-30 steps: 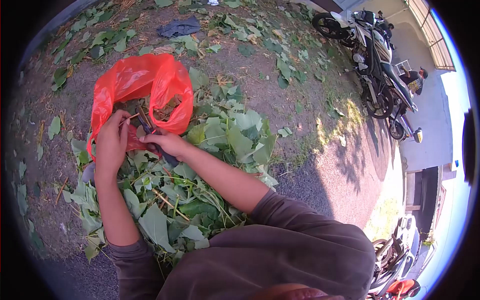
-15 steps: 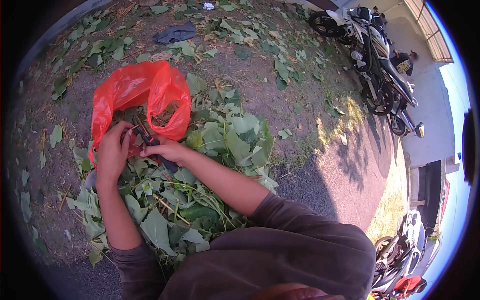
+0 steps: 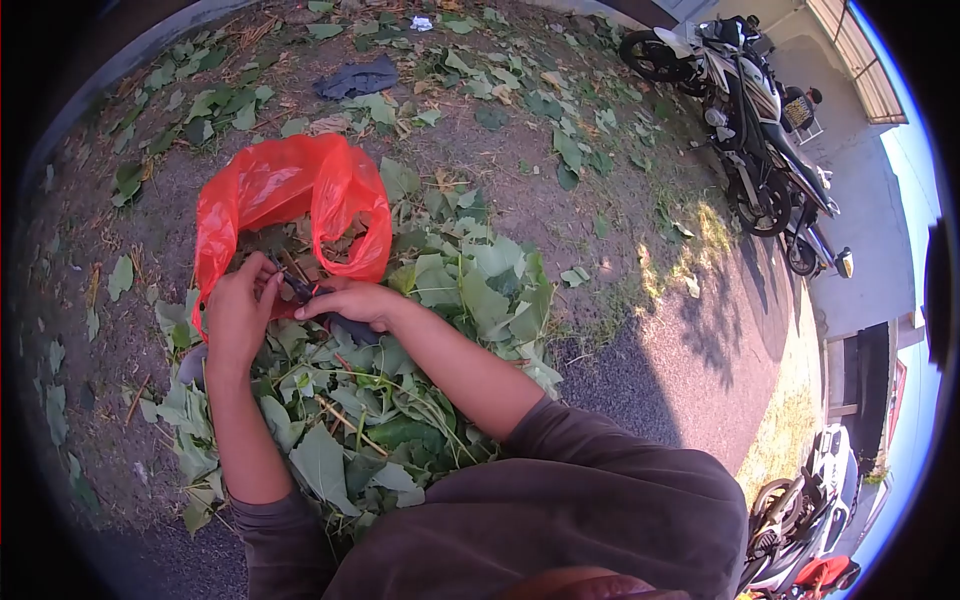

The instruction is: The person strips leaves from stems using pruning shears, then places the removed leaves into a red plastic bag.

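A red plastic bag point(image 3: 352, 215) stands open on the ground, with leaves and bits of stem inside it. At its near side my right hand point(image 3: 352, 303) grips dark-handled pruning shears point(image 3: 298, 286), whose blades point toward my left hand. My left hand point(image 3: 240, 305) is beside the blades at the bag's mouth, thumb and fingers pinched together; what they hold is too small to make out. Below both hands lies a heap of green leaves and stems point(image 3: 325, 465), close against my body.
Fallen leaves point(image 3: 565, 150) are scattered over the soil, with a dark cloth point(image 3: 357, 78) beyond the bag. Motorcycles point(image 3: 750, 110) are parked at upper right, a person point(image 3: 798, 108) beside them. More motorbikes point(image 3: 805, 510) stand at lower right. Pavement point(image 3: 690, 370) runs along the right.
My hands stay close together at the bag's mouth, the shears still in my right hand. The view has shifted slightly. The person near the motorcycles has changed posture.
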Available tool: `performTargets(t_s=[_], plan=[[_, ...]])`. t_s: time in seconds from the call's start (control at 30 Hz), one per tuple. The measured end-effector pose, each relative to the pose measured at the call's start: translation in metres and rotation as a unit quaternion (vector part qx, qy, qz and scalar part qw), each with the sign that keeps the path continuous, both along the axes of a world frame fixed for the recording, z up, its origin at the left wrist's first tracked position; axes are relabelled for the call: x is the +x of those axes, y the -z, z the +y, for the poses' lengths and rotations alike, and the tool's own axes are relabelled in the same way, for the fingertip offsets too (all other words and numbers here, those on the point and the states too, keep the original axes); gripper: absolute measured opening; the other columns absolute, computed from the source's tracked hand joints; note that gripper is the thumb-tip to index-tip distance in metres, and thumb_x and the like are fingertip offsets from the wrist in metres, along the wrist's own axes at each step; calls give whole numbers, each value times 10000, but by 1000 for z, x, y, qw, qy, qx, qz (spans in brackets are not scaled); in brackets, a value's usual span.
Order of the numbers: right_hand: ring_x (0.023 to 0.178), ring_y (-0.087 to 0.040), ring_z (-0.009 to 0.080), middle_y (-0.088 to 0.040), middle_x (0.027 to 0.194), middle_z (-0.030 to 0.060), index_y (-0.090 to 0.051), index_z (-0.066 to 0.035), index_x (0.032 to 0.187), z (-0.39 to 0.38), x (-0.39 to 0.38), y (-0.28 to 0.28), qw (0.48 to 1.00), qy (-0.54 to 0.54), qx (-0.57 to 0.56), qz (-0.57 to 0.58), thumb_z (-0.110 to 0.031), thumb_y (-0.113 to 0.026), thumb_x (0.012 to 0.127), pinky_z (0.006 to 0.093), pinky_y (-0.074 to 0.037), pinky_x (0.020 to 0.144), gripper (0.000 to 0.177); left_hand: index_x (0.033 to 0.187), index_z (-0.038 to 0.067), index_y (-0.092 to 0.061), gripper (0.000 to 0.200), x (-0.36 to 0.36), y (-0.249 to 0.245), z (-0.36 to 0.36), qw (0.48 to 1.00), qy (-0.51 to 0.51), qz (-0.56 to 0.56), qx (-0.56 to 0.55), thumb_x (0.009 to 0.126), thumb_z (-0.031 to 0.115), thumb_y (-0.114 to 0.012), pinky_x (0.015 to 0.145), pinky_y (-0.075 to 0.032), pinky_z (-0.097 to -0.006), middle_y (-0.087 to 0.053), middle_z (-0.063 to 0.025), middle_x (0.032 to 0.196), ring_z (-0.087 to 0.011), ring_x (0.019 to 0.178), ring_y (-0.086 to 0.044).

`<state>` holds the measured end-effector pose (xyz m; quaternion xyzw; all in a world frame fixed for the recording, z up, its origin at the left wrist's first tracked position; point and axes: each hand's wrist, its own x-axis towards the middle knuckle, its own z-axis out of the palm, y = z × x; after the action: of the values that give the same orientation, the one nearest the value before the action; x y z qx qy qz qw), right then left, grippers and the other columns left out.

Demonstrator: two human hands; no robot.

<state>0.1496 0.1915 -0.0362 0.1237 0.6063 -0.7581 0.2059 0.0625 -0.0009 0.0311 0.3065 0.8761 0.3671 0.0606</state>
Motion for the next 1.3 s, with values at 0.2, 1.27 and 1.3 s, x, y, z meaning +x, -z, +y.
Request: performTargets(t_s=[0.2,1.27,1.3], plan=[[1021,-684,157,-723,1150,57,-680,-10,1303,9,0,5,995,-86,-39,24,-281,-899,843,302,-527,933,577,998,7,-680,99,4,-4,2,1000,13,-6,-5,955,79,-732,713,-559,-418,-754,-141,840,-292,783,-758],[731,-706,176,-745,805,76,-728,-24,1004,-16,-10,16,941,4,337,31,-351,-761,901,348,-542,728,345,1066,8,-704,167,-9,16,-7,999,17,12,-43,963,138,-713,798,-583,-421,-791,-151,946,-308,882,-772],[731,-706,176,-745,805,76,-728,-24,1004,-17,-10,14,941,4,337,31,-351,-761,901,348,-542,728,345,1056,9,-709,163,-8,15,-7,999,10,12,-51,962,142,-713,797,-582,-422,-791,-148,944,-307,878,-770]])
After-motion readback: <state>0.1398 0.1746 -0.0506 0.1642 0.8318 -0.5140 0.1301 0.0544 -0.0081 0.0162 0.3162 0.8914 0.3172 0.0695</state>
